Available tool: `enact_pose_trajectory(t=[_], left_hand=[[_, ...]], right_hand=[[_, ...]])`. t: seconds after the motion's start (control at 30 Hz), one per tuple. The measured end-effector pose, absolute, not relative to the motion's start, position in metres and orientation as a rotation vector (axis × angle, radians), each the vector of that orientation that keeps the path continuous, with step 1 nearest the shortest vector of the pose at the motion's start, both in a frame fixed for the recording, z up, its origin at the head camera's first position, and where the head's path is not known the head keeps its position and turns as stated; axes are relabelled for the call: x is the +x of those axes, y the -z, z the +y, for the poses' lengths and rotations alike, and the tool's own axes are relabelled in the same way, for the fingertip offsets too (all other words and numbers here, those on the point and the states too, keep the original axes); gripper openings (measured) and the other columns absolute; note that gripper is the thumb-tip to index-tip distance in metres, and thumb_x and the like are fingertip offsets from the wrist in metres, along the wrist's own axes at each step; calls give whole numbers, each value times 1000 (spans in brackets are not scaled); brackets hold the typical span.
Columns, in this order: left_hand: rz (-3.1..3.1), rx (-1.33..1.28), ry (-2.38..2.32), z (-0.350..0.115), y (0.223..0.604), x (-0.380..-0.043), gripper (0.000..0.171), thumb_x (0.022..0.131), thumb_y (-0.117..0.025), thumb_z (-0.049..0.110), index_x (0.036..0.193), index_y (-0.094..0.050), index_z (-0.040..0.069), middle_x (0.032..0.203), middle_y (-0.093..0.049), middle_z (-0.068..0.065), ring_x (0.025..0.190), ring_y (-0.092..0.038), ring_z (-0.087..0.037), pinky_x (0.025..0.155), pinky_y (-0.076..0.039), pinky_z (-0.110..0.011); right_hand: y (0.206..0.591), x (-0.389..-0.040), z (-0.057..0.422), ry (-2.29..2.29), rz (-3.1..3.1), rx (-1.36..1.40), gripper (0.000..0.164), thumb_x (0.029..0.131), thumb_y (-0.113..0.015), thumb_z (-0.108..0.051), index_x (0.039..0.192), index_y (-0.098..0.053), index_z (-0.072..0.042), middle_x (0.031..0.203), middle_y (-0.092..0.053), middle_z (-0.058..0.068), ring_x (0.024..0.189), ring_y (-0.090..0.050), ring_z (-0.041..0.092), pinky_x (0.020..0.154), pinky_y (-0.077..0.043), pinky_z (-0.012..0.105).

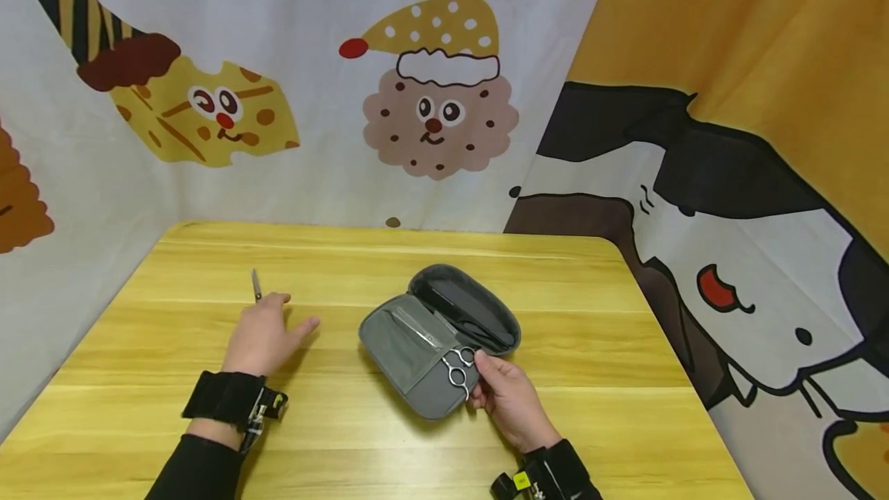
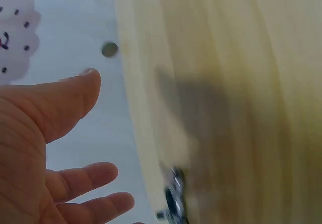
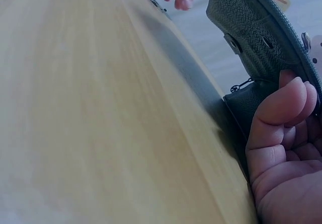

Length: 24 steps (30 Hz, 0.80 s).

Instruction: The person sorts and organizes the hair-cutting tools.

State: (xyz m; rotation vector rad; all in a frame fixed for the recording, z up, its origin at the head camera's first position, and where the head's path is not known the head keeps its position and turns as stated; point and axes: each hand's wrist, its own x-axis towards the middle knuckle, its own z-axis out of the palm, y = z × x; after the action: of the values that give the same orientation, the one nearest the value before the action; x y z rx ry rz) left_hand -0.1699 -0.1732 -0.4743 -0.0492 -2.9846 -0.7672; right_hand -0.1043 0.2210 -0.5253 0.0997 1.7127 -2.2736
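My left hand [image 1: 260, 338] is held over the table's left side with fingers spread and nothing in them. Just beyond its fingertips lie metal scissors [image 1: 255, 285], a pointed blade showing; their blurred handle end [image 2: 175, 199] appears low in the left wrist view. A grey zippered case [image 1: 417, 342] stands unfolded near the middle. With thumb and curled fingers, my right hand [image 1: 514, 400] grips the near right edge of its flap. Another pair of scissors [image 1: 458, 370] sits in the flap's pocket, silver finger rings sticking out close to my right thumb.
Dark tools [image 1: 472, 328] lie inside the deeper half of the case. The wooden table [image 1: 590, 407] has its far edge against a cartoon-print cloth [image 1: 312, 191], which also hangs along the right side.
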Motion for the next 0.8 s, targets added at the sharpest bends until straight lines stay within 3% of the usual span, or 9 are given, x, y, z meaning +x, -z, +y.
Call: enact_pose_trajectory(t=[0.13, 0.27, 0.5, 0.63, 0.8], left_hand=[[-2995, 53, 726, -186, 478, -176, 73, 99, -76, 37, 142, -52, -18, 137, -56, -46, 123, -53, -66, 98, -51, -73], [-3017, 93, 688, -195, 483, -182, 64, 97, -79, 20, 140, -53, -20, 130, -59, -47, 116, -60, -63, 94, -55, -69], [-2993, 101, 688, -198, 487, -188, 47, 94, -75, 2, 134, -58, -16, 119, -66, -41, 105, -67, -57, 86, -58, -64], [-2992, 147, 753, -198, 488, -186, 51, 94, -72, 3, 137, -55, -17, 124, -61, -45, 110, -62, -60, 89, -56, -66], [-3034, 231, 878, -205, 489, -186, 69, 94, -74, 10, 147, -42, -20, 133, -50, -50, 119, -54, -63, 96, -53, -69]], right_hand=[[525, -104, 221, 2275, 1709, 100, 39, 114, -52, -35, 85, -72, -19, 66, -62, -8, 59, -61, 5, 61, -55, 19], [525, -104, 221, 2277, 1695, 97, 39, 114, -52, -36, 86, -72, -19, 66, -63, -8, 60, -61, 6, 61, -56, 20], [525, -104, 221, 2283, 1687, 89, 38, 114, -52, -36, 86, -73, -19, 67, -63, -8, 61, -61, 5, 61, -56, 19], [525, -104, 221, 2273, 1684, 91, 38, 114, -52, -35, 87, -73, -19, 68, -62, -8, 62, -61, 5, 62, -56, 20], [526, -105, 222, 2269, 1693, 95, 38, 114, -53, -37, 87, -73, -18, 68, -62, -7, 62, -60, 5, 62, -56, 19]])
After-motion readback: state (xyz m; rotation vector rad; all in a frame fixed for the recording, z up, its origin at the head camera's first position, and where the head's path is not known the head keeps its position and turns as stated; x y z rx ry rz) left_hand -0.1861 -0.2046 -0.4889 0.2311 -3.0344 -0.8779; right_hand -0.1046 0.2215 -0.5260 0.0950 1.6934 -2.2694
